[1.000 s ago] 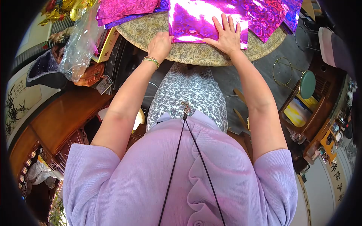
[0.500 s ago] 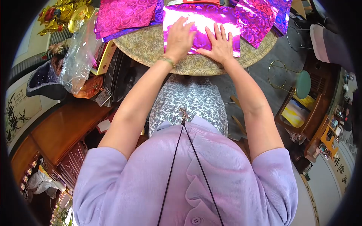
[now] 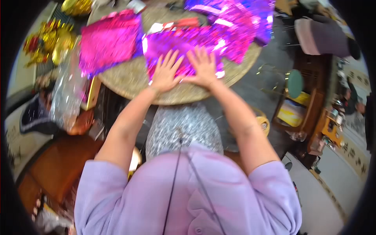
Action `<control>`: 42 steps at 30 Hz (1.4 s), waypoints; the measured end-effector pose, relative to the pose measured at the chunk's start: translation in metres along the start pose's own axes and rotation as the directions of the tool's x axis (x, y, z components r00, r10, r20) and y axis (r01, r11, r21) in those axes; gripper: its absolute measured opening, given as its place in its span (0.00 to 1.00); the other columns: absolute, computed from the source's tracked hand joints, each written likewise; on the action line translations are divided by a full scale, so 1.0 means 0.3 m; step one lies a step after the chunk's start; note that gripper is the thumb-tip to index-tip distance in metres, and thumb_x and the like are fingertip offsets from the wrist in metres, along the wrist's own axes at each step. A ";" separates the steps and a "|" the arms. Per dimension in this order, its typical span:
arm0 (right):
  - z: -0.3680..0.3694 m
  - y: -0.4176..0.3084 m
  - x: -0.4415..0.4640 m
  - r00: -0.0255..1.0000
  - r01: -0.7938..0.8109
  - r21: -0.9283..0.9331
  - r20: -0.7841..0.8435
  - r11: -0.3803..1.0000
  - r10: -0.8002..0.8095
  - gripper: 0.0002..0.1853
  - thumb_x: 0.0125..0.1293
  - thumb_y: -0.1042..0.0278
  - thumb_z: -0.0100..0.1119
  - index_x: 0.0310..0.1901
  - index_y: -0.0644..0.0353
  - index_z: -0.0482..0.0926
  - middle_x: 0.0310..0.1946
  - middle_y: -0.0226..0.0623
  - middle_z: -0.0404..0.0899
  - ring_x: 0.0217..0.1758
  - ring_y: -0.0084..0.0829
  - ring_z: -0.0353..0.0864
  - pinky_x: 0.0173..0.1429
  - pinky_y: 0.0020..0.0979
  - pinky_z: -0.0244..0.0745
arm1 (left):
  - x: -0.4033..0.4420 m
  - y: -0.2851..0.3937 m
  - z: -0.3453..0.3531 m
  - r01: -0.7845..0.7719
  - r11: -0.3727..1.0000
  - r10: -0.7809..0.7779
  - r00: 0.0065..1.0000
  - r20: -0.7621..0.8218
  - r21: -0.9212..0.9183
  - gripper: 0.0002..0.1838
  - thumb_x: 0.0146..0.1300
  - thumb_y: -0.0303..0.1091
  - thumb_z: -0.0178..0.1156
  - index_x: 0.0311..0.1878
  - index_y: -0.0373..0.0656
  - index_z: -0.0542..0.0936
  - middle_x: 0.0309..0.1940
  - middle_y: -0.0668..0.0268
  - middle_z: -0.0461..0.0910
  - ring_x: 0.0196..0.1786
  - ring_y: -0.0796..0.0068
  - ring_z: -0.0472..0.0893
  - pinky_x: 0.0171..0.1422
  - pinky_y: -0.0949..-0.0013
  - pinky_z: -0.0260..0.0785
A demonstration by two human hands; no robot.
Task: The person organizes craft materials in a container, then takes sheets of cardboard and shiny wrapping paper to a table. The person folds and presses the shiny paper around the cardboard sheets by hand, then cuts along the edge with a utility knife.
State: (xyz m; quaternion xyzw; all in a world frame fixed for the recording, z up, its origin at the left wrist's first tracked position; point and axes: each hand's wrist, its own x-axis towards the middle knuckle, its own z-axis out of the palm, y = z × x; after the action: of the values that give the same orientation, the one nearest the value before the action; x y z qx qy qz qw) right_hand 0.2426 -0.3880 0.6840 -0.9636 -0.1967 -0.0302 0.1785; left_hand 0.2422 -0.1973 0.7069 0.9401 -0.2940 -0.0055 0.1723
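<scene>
My left hand (image 3: 167, 73) lies flat with fingers spread on a shiny magenta-purple patterned foil sheet (image 3: 158, 44). Beside it, my right hand (image 3: 202, 66) also rests palm down on this sheet, its fingers apart; the two thumbs nearly meet. The sheet sits near the front of a round patterned table (image 3: 117, 87). To its left is a stack of pink and purple foil sheets (image 3: 109, 43). More foil sheets (image 3: 239, 35) fan out on the right, overlapping its right side. The picture is blurred by motion.
A red and white object (image 3: 184, 23), its kind unclear, lies behind the sheet. Clear plastic wrapping (image 3: 64, 94) and gold decorations (image 3: 49, 41) are at the left. On the right stand a green-topped stool (image 3: 294, 84) and a chair with a purplish cover (image 3: 323, 37).
The view has shifted, showing more of the table's far side. My left hand has turned flatter with spread fingers, and both hands are closer together on the sheet.
</scene>
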 end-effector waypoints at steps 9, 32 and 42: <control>-0.138 -0.017 0.071 0.848 -0.102 -0.014 0.522 0.995 0.095 0.66 0.32 0.30 0.63 0.69 0.53 0.37 0.70 0.48 0.26 0.72 0.49 0.22 0.68 0.59 0.29 | 0.025 -0.025 0.020 0.093 0.992 -0.062 0.951 0.302 -0.087 0.51 0.44 0.60 0.60 0.69 0.46 0.51 0.70 0.51 0.39 0.71 0.48 0.37 0.70 0.43 0.31; -0.177 -0.015 0.089 0.731 -0.317 -0.216 0.564 0.923 0.384 0.70 0.28 0.47 0.75 0.69 0.54 0.33 0.68 0.53 0.22 0.71 0.55 0.25 0.68 0.56 0.41 | 0.012 0.050 -0.021 0.305 0.951 -0.271 0.896 0.352 -0.044 0.52 0.44 0.59 0.62 0.70 0.52 0.48 0.70 0.49 0.29 0.71 0.45 0.29 0.64 0.31 0.27; -0.178 -0.014 0.108 0.741 -0.279 -0.201 0.576 0.939 0.344 0.68 0.29 0.52 0.76 0.69 0.54 0.35 0.68 0.55 0.25 0.71 0.56 0.28 0.68 0.52 0.45 | -0.003 -0.038 -0.038 0.286 0.949 -0.200 0.871 0.450 -0.131 0.53 0.42 0.52 0.65 0.70 0.52 0.46 0.70 0.50 0.27 0.71 0.45 0.27 0.65 0.34 0.26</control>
State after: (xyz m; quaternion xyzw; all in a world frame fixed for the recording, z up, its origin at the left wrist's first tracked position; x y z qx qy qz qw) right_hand 0.2714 -0.3916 0.7395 -0.9494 -0.0774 0.2985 0.0599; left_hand 0.2489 -0.1844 0.7140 0.9237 -0.2019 -0.2633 0.1915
